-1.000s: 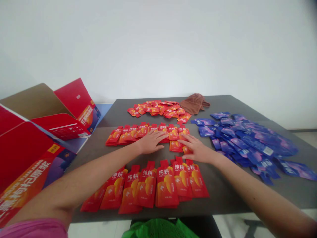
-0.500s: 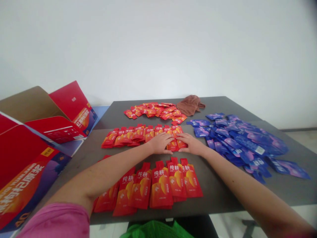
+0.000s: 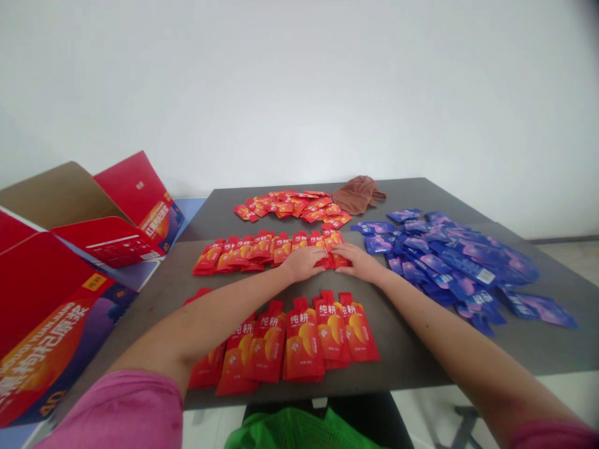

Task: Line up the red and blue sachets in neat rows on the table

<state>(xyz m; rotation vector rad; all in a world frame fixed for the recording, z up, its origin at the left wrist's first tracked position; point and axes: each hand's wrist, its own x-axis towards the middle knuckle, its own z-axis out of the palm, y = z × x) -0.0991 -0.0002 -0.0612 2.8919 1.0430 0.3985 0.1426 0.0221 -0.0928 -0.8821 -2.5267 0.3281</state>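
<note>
Red pouches with orange fruit prints lie in two overlapping rows on the dark table. At the right end of the back row [image 3: 282, 247], my left hand [image 3: 306, 262] presses its fingers and thumb around the left side of a small stack. Facing it, my right hand [image 3: 358, 262] grips the right side of the end red pouch [image 3: 333, 240]. The fingers partly cover these pouches. In the front row, nearer to me, more red pouches [image 3: 304, 346] lie with spouts pointing away; my left forearm hides some of them.
A loose heap of red pouches [image 3: 290, 204] lies at the back, beside a brown cloth [image 3: 359, 194]. Blue-purple pouches [image 3: 449, 262] form a large pile on the right. Two red printed cartons, one open [image 3: 112, 240] and one nearer [image 3: 51, 337], stand at the left.
Both hands stay at the right end of the back row and have drawn slightly closer together around the end pouches. The view has shifted a little.
</note>
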